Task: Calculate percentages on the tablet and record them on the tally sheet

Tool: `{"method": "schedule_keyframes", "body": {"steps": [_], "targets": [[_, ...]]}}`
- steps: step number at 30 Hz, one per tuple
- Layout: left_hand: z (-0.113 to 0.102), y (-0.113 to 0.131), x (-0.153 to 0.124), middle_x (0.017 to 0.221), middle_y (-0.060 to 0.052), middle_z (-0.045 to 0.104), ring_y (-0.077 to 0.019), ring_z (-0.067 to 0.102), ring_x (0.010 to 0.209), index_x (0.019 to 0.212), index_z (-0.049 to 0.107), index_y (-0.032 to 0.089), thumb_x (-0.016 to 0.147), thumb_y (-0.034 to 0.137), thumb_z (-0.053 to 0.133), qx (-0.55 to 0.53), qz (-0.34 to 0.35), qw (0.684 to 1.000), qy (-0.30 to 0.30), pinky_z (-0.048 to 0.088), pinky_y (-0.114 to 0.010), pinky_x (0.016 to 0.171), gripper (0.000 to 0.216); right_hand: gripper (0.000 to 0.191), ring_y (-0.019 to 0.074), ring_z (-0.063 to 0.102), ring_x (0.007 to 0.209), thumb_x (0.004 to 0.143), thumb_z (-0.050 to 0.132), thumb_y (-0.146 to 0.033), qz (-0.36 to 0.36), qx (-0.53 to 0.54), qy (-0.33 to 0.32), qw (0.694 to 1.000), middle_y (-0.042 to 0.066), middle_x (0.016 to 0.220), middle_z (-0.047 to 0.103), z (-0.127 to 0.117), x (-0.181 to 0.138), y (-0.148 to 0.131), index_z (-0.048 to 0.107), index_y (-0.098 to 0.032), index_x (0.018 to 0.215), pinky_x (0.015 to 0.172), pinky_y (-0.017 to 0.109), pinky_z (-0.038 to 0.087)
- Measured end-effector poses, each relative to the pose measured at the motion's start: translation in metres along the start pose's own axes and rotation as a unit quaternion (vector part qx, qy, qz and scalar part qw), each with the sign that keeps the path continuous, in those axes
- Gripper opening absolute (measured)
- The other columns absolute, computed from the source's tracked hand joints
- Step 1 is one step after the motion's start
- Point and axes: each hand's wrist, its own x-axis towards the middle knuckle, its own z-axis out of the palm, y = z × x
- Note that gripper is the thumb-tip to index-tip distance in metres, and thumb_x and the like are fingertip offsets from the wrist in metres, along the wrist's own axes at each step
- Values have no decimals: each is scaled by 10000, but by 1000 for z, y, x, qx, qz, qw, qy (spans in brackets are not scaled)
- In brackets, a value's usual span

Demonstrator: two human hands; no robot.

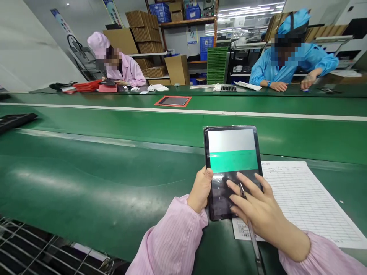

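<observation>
A black tablet (233,143) is tilted up above the green bench, its screen showing a white band, a green band and a dark number keypad. My left hand (200,190) grips its left edge, thumb on the front and the other fingers hidden behind. Over the keypad, my right hand (259,208) spreads its fingers, with the tips at or very near the glass. A slim pen (254,242) is tucked between those fingers, pointing down toward me. Partly under the tablet and right hand lies a printed sheet with a ruled table (309,198).
Across the green bench (86,172), a tablet-like panel in a red frame (172,101) lies near the far side. A dark object (17,121) sits at the left edge. Two co-workers sit opposite. A wire rack (31,244) is below the near left edge.
</observation>
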Motion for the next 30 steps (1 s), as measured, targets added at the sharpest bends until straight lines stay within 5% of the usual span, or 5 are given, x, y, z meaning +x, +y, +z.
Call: {"method": "schedule_keyframes", "body": {"steps": [12, 18, 26, 30], "targets": [[-2, 1, 0, 787, -110, 698, -282, 664, 776, 882, 654, 121, 551, 688, 685, 1, -9, 1000, 0, 525, -357, 665, 657, 74, 309, 553, 1104, 949, 441, -145, 27, -62, 47, 997, 132, 985, 693, -19, -24, 38, 506, -171, 926, 925, 503, 350], [-3, -1, 1, 711, -94, 692, -254, 662, 651, 860, 656, 119, 538, 703, 677, 10, -13, 1000, 19, 531, -348, 590, 667, 69, 314, 560, 1099, 943, 453, -146, 37, -56, 4, 998, 101, 1009, 693, -17, -24, 39, 492, -194, 913, 926, 527, 347], [-4, 1, 0, 831, -148, 698, -301, 668, 744, 948, 657, 98, 551, 714, 658, 12, -38, 999, 0, 540, -401, 652, 732, 70, 277, 509, 1163, 950, 436, -171, 62, -7, 70, 996, 133, 1010, 685, -23, -27, 36, 504, -189, 958, 924, 508, 370], [-5, 1, 1, 863, -170, 687, -309, 661, 752, 946, 652, 73, 574, 735, 626, 25, -37, 999, -20, 530, -420, 659, 760, 107, 272, 523, 1145, 950, 440, -155, 22, 37, 24, 999, 114, 955, 698, -23, -27, 22, 510, -174, 871, 951, 496, 337]]}}
